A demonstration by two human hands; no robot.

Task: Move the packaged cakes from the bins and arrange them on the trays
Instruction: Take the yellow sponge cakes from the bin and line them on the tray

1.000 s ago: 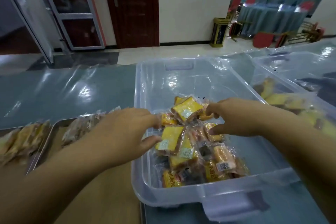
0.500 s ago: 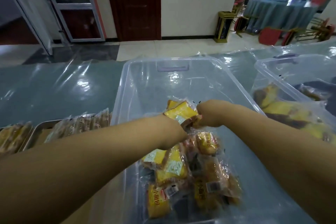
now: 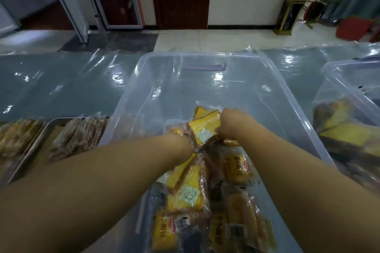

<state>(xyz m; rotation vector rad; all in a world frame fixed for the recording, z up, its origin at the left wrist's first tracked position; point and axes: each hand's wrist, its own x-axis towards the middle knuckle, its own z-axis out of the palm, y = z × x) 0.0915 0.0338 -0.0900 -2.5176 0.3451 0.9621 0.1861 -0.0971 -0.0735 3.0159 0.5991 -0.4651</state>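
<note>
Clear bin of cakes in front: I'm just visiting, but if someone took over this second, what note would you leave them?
The right grip pinches a yellow cake packet above the pile in the clear bin.
The left grip is down in the same pile; its fingers are hidden.
Done: rows of packets lie on the trays at left.
Left: many packets in this bin, and more in the second bin at right.
</note>
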